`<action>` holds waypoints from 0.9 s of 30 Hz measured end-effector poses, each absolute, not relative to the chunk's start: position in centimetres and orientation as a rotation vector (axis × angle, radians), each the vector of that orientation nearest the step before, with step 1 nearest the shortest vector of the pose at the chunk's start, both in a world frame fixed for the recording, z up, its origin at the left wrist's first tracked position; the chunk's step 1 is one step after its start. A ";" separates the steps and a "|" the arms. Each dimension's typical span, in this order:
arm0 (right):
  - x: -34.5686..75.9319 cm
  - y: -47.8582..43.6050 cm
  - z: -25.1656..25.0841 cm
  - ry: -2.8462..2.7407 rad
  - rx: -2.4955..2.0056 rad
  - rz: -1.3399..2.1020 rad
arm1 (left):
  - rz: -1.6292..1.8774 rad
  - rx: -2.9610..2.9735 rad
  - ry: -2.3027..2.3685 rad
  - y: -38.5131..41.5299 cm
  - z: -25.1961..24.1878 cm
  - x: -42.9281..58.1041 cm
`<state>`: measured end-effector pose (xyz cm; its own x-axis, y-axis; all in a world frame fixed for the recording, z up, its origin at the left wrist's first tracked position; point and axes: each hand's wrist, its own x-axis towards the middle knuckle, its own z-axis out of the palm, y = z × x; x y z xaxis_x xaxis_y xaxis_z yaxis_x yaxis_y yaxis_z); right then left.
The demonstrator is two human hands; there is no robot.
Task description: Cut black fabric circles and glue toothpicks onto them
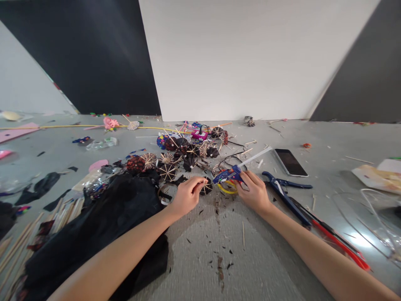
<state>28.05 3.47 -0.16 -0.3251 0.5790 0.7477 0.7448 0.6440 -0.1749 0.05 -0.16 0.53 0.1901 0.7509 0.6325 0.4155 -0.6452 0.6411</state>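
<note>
In the head view, my left hand point(189, 193) is closed in a pinch at a small black paper umbrella point(206, 187) with pale wooden ribs. The fingertips cover part of the umbrella, and its stick is hidden. My right hand point(254, 190) is wrapped round a blue hot glue gun point(231, 174), whose nozzle points left at the umbrella. A long, clear glue stick point(256, 158) sticks out of the gun's back end. Behind my hands lies a heap of similar small umbrellas point(167, 172), black and dark patterned. A yellow ring point(227, 190) shows below the gun.
Blue-handled pliers point(286, 198), a red cutter point(340, 240) and a phone point(290, 162) lie at the right. Black cloth point(103, 234) and wooden sticks point(64, 217) are on the left. Behind the heap sits a pink box point(199, 134) with a black cord. Scraps litter the floor.
</note>
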 end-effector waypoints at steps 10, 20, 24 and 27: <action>28.0 3.6 -0.2 -2.016 -1.042 -0.251 | 1.440 2.096 1.156 -0.2 0.5 0.1; 28.0 3.5 -0.2 -2.014 -1.062 -0.243 | 1.408 2.112 1.214 -0.4 0.6 0.2; 27.8 3.5 -0.1 -2.007 -1.086 -0.232 | 1.407 2.081 1.201 -0.3 0.5 0.1; 27.6 3.4 0.2 -1.998 -1.107 -0.236 | 1.400 2.054 1.187 -0.3 0.4 0.1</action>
<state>27.64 3.40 0.22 -0.2766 0.6209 0.7335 0.7747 0.5957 -0.2122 0.12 -0.28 0.44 0.1448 0.8107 0.5673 0.4270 -0.5684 0.7033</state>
